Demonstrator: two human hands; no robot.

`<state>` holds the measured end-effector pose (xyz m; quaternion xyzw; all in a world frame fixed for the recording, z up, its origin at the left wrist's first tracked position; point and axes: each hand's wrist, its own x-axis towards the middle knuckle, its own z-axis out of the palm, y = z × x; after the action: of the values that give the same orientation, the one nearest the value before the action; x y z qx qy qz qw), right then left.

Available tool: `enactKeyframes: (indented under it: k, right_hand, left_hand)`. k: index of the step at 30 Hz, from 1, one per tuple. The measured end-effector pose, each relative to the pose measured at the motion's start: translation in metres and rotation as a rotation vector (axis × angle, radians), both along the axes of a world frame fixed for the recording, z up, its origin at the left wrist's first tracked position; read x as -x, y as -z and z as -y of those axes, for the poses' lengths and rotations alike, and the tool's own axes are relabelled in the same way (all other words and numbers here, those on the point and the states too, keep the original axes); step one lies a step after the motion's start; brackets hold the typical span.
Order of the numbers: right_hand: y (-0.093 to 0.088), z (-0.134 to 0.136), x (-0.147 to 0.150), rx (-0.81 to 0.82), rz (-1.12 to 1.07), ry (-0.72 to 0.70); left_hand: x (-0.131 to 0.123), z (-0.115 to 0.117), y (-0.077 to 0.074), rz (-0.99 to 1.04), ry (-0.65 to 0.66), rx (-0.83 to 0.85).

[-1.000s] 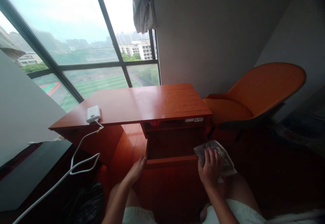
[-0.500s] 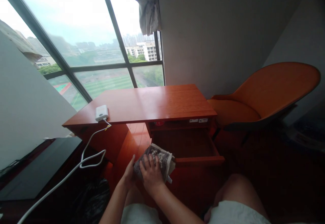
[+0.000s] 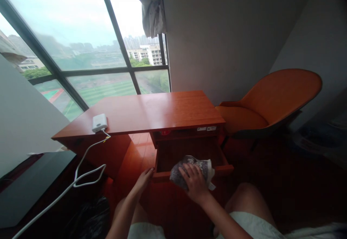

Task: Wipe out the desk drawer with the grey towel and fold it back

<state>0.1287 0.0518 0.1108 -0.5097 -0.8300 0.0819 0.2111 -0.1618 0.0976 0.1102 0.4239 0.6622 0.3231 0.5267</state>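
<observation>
Gripping cloth with right hand; touching drawer front with left hand, unclear whether clamped. Likely soft, light; best held by bunched middle.

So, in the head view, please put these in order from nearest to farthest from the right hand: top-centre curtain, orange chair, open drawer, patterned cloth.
1. Patterned cloth: under the right hand.
2. Open drawer: just beyond the cloth.
3. Orange chair: right of the desk.
4. Top-centre curtain: farthest, at the window.
</observation>
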Motion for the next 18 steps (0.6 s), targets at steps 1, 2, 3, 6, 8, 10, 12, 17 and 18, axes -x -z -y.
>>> enactKeyframes:
  k: [1,2,3,6,8,10,12,17,18]
  right_hand:
    - [0.006,0.002,-0.023,-0.059,0.014,0.059]
    - [0.011,0.003,-0.046,-0.107,0.035,0.121]
    - [0.016,0.005,-0.068,-0.153,0.052,0.188]
    - [0.028,0.006,-0.120,-0.273,0.030,0.408]
    - [0.033,0.004,-0.135,-0.330,-0.059,0.493]
    - [0.039,0.000,-0.138,-0.351,-0.240,0.587]
    - [0.044,-0.005,-0.136,-0.303,-0.502,0.751]
    - [0.058,-0.010,-0.148,0.037,-1.162,1.009]
    - [0.061,-0.009,-0.154,0.059,-1.209,1.012]
  left_hand:
    - [0.000,-0.002,0.003,-0.013,-0.008,-0.010]
    - [-0.001,-0.003,0.006,-0.012,-0.022,-0.017]
    - [-0.001,-0.004,0.008,-0.006,-0.035,-0.025]
    - [-0.002,-0.005,0.014,-0.007,-0.042,-0.065]
    - [-0.003,-0.003,0.015,-0.014,-0.039,-0.094]
    - [-0.005,0.000,0.013,-0.032,-0.033,-0.138]
    - [-0.006,0.002,0.011,-0.049,-0.026,-0.182]
    - [-0.009,0.004,0.009,-0.048,-0.004,-0.169]
    - [-0.010,0.005,0.008,-0.050,-0.007,-0.164]
